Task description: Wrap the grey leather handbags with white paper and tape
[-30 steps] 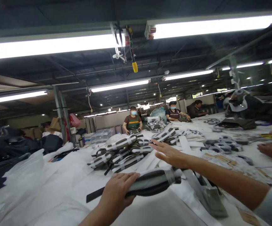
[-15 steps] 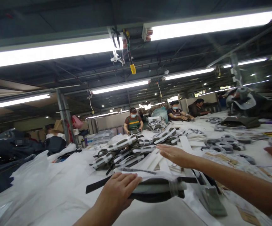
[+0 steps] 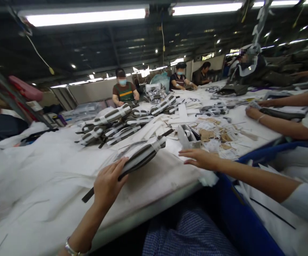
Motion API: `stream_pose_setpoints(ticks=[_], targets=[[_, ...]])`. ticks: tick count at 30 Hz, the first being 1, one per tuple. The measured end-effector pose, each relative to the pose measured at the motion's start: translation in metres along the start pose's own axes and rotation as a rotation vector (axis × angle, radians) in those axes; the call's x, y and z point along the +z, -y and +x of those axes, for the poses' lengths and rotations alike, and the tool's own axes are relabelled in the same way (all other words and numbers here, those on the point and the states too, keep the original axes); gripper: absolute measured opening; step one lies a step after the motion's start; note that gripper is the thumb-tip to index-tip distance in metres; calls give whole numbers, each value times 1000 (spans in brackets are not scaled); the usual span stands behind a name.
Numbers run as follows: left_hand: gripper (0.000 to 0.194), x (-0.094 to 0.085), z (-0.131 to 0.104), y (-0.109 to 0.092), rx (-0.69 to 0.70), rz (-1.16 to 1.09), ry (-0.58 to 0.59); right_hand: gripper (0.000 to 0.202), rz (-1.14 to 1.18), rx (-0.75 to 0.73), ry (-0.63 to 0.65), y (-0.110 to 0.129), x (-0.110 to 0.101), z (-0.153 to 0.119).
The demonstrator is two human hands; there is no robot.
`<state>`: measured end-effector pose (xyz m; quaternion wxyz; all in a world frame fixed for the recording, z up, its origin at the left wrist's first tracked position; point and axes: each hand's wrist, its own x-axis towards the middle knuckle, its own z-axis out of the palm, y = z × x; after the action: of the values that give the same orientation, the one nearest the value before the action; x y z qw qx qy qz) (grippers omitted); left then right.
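My left hand is closed round the near end of a long dark bundle with a white sheet along it and a clear band near its far end. A dark strap end sticks out past each end of the bundle, which lies slanted over the white table. My right hand is held out flat over the table's front edge, fingers stretched and nothing in them. Just beyond its fingertips stands a grey tape dispenser. Behind the bundle is a pile of similar wrapped bundles.
White sheeting spreads over the left side of the table. Brown and white tags lie scattered at right. A blue bin with white material stands against the table's right front. Co-workers sit across the table, and another person's hands work at right.
The view has tipped down and turned right. The bundle has swung from level to slanted in my left hand. My right hand has come back towards me, near the dispenser.
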<state>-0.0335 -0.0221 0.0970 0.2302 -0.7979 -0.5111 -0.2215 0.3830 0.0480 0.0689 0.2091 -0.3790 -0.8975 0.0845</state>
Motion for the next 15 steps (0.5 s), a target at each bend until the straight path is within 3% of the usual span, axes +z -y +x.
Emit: stream_pose_setpoints(ticks=[3,6,12,15], targets=[[57,20,-22,-10,-1,-2,-10,43,-101,-19,26,-14,38,-28],[56,30,-35,-21,-18,3,-42,38,-160,33,-34,-18,54,-31],[54,35,-39,-33,-31,4,-99,30,-64,154,3,-18,44,-9],[54,36,-41,-33,-44,-9,-92,33,8,133,12,-22,36,-6]])
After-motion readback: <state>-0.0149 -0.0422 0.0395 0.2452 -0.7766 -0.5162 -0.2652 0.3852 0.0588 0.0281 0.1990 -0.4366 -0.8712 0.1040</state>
